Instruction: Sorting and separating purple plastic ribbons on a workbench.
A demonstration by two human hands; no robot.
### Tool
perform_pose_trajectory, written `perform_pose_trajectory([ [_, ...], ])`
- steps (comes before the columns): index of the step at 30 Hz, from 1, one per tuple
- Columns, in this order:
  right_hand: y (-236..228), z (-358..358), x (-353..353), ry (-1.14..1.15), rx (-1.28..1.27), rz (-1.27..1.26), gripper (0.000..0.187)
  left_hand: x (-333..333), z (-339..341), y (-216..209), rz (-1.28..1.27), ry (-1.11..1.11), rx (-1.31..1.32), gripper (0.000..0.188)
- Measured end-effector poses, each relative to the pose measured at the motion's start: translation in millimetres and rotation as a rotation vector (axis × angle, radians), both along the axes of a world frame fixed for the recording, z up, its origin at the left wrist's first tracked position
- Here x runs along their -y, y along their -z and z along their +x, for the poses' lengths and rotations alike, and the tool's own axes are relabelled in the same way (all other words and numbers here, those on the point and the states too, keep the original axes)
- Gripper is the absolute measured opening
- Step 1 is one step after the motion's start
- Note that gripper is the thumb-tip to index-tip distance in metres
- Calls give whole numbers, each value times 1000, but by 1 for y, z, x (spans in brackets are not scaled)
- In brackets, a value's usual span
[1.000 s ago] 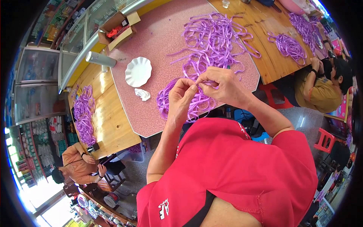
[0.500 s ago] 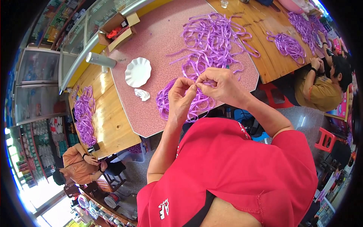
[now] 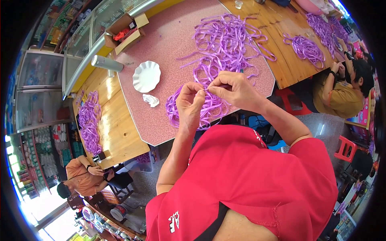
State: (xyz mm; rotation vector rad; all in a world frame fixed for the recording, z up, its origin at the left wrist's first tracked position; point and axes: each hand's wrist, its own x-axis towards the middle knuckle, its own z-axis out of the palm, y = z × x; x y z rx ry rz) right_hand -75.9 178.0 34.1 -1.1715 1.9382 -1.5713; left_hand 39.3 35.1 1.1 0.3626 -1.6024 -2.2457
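Fingertips of the left hand [image 3: 189, 101] now sit slightly left of where they were, a little farther from those of the right hand [image 3: 236, 91], which barely shifts. Both hands pinch thumb to forefinger, closed or nearly so — I cannot tell whether a strand is caught in either, as the tips are too small to read. Purple ribbon [image 3: 222, 44] lies loosely tangled under and beyond them, its near coils reaching the front edge of the pink tabletop [image 3: 169, 48]. Loose strands cross the right edge onto the wooden table [image 3: 277, 30]. Open room lies to the left: bare pink surface runs between ribbon and white scalloped plate [image 3: 146, 76], with 1 crumpled white tissue [image 3: 151, 100] just below. Farther out, 2 seated people [image 3: 82, 176] work — 1 on each side.
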Motion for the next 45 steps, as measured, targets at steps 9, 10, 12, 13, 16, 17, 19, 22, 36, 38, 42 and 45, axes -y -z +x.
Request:
perform_pose_trajectory([
  [9, -2, -4, -3, 4, 191, 42, 10, -1, -3, -17, -371, -68, -74, 21],
  [10, -3, -3, -2, -6, 155, 44, 10, 8, -3, -19, -750, -31, -106, 28],
  [12, -4, -3, -2, -17, 119, 45, 10, 14, -7, -24, -1237, -46, -185, 34],
  [13, -3, -3, -1, -19, 91, 48, 10, 15, -7, -24, -1238, -47, -185, 34],
  [16, -6, -3, -2, -32, 37, 78, 9, 18, -8, -24, -1403, -98, -195, 25],
  [17, -7, -3, -3, -42, 12, 105, 9, 18, -9, -25, -1390, -99, -202, 22],
  [19, -7, -1, -3, -33, 2, 104, 9, 16, -10, -25, -1378, -100, -210, 19],
  [22, -4, -1, -3, -27, -89, 85, 8, 14, -9, -25, -1359, -81, -176, 16],
  [36, -6, 1, -3, -25, -104, -31, 10, 20, 2, -26, -887, -48, -60, 35],
  [38, -6, 3, -1, -14, -97, -27, 9, 19, -3, -26, -1231, -91, -162, 29],
  [42, -6, 2, 0, -36, -165, -34, 8, 19, -3, -19, -1367, -132, -157, 23],
  [45, -7, 3, 1, -36, -234, -41, 8, 19, -1, -17, -1347, -148, -98, 17],
])
